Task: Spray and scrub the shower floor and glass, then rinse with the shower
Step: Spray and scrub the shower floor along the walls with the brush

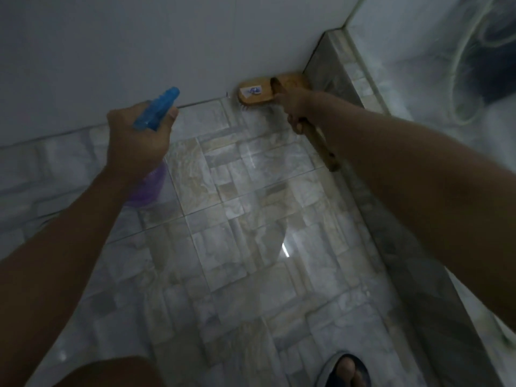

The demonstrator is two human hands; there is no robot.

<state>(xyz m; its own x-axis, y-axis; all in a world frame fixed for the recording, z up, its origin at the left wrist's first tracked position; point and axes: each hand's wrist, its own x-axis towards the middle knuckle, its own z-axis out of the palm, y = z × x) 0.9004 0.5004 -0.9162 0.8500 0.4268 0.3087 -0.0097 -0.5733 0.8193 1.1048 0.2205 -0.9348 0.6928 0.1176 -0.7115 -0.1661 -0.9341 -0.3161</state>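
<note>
My left hand [139,138] grips a spray bottle [157,110] with a blue trigger head and a purple body that shows below my wrist. Its nozzle points toward the far wall. My right hand [300,107] holds the wooden handle of a scrub brush [257,92]. The brush head rests bristles down on the tiled shower floor [240,219], in the far corner where the white wall meets the stone curb. The floor is wet and shiny.
A white wall [167,46] closes the far side. A low stone curb [349,71] and the glass panel [446,88] run along the right. My foot in a dark sandal [346,370] stands at the bottom edge.
</note>
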